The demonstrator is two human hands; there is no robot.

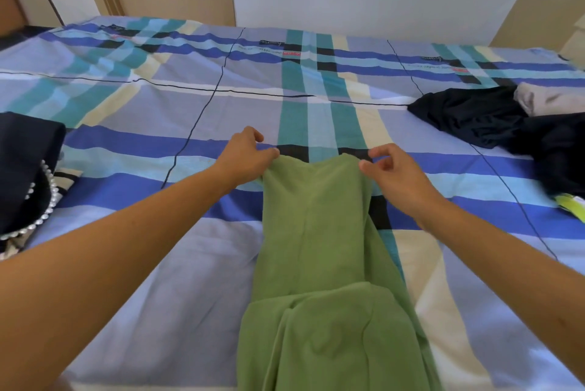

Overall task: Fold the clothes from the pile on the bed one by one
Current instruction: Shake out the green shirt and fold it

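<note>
1. Head view: the left hand point(250, 156) is being used to pinch the green garment point(316, 232) at its far left corner.
2. The right hand point(392, 175) is being held curled at the far right corner; whether it grips cannot be told.
3. The garment is being borne flat by the plaid bedsheet point(158, 264), its long axis running from both hands back toward the person.
4. The dark clothes pile point(474, 115) is being left well apart, rightward.

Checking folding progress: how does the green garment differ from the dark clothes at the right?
The green garment is stretched out lengthwise; the dark clothes lie crumpled. The left hand pinches the green garment's far edge; no hand touches the dark clothes. Both lie on the checked bedsheet.
</note>
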